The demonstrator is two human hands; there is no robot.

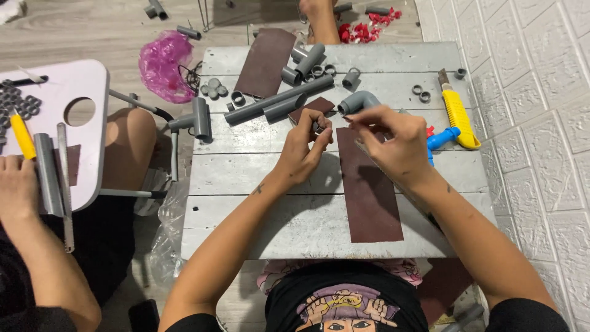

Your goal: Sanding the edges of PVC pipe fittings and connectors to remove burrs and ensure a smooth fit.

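Observation:
My left hand [305, 147] pinches a small grey pipe ring [318, 128] above the grey plank table [246, 184]. My right hand [393, 138] hovers just right of it, fingertips pointing at the ring and closed as if pinching; what they hold is too small to tell. A long dark brown sandpaper strip [370, 197] lies under both hands. A grey pipe elbow [359, 101] sits just beyond my right fingers.
Long grey pipes [276, 99], short pipe pieces and several rings lie on the far half of the table. A yellow knife [458, 114] and a blue valve [444, 138] rest at the right. Another person's hand [18, 184] holds a pipe at a white table [80, 123] on the left.

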